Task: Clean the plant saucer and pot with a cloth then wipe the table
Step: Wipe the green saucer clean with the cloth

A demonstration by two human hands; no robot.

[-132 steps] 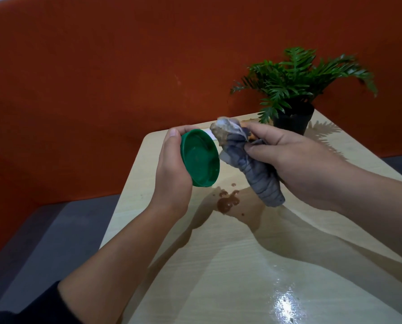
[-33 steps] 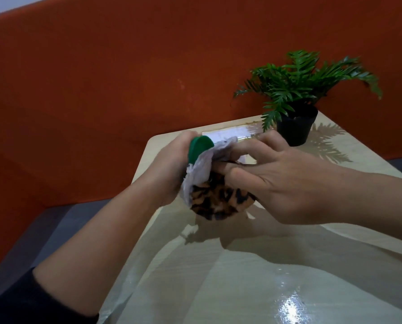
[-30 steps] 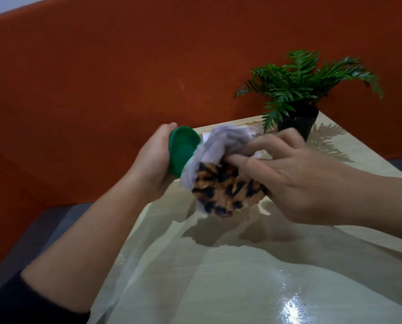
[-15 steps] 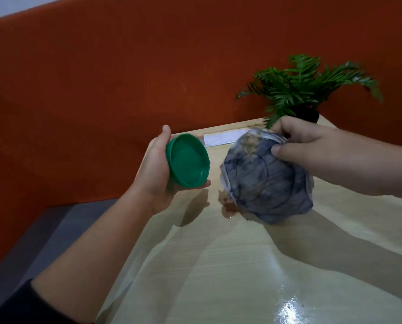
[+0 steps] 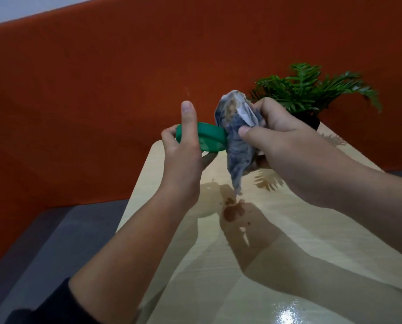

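Observation:
My left hand (image 5: 183, 157) holds the green plant saucer (image 5: 210, 136) up above the table, its edge turned toward me, thumb raised over its rim. My right hand (image 5: 286, 146) grips a bunched grey-blue cloth (image 5: 238, 134) with a brown stain near its top. The cloth presses against the saucer's right side and hangs down below it. The black pot (image 5: 308, 119) with the green fern (image 5: 312, 90) stands at the far right of the table, partly hidden behind my right hand.
A brown wet stain (image 5: 232, 210) with small splashes lies on the glossy light wooden table (image 5: 289, 265) below the cloth. An orange upholstered backrest (image 5: 101, 90) rises behind the table. The table's left edge drops to a grey floor (image 5: 55, 235).
The saucer has turned from face-on to edge-on and risen. The cloth, spread wide and apart from it half a second ago, is now bunched and pressed against the saucer's side.

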